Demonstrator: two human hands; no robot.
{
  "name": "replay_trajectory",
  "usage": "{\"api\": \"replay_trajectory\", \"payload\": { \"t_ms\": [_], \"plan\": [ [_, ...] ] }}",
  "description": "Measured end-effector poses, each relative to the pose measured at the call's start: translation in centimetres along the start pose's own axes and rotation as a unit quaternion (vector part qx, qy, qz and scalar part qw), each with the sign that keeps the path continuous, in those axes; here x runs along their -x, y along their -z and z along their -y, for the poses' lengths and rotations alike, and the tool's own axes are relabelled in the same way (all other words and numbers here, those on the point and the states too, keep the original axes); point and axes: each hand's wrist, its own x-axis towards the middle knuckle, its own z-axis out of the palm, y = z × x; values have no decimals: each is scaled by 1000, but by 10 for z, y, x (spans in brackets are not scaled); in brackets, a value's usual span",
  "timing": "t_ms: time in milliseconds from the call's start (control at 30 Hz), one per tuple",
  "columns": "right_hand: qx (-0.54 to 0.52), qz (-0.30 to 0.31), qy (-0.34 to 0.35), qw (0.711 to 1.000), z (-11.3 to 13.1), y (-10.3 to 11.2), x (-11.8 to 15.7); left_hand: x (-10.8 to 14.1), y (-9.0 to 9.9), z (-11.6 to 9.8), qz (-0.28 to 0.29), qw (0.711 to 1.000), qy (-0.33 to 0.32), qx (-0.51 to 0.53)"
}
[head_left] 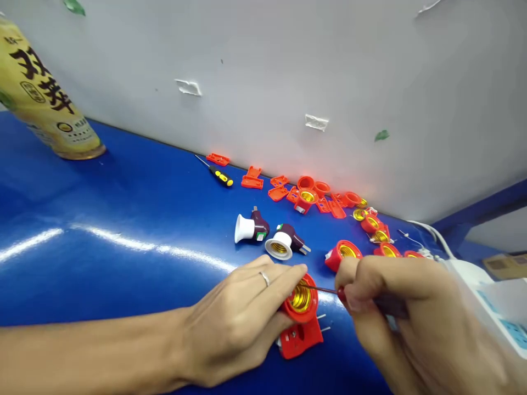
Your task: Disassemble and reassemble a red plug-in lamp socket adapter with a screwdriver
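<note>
My left hand (242,318), with a ring on one finger, is closed around a red lamp socket (302,337). Its round mouth faces me and shows a gold threaded sleeve inside; two metal prongs stick out at its lower right. In my right hand (395,312) is a screwdriver (323,289), its handle mostly hidden by the fingers. The thin dark shaft points left, and its tip reaches into the socket's mouth near my left fingertips. Whether the tip touches a screw, I cannot tell. Just beyond lie two white-and-maroon lamp sockets (280,245) and another red socket (343,253).
Along the wall (263,66) lie several red plastic parts (278,192) and gold sleeves (360,214). A black-and-yellow screwdriver (221,175) rests at the back. A yellow bottle (53,104) stands at far left on the blue table (123,274). A white power strip (473,274) is at right.
</note>
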Motion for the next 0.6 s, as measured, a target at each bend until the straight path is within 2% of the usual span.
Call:
{"api": "replay_trajectory", "payload": {
  "t_ms": [67, 167, 233, 433, 500, 600],
  "plan": [
    [-34, 6, -4, 999, 3, 0, -5, -1, 0, 0, 6, 1000, -1, 7],
    [-37, -57, 7, 998, 6, 1, -12, -1, -1, 1, -6, 1000, -10, 20],
    [-27, -74, 17, 997, 8, 3, -15, -1, -2, 2, -5, 999, -18, 42],
    [-85, -57, 27, 994, 2, 0, -13, 3, -1, 3, -5, 998, -1, 69],
    [-103, -76, 27, 991, 0, -1, -13, 4, -2, 4, -6, 997, -12, 73],
    [-74, -88, 37, 993, 4, 0, -13, 4, -3, 5, -11, 995, -42, 91]
  ]
}}
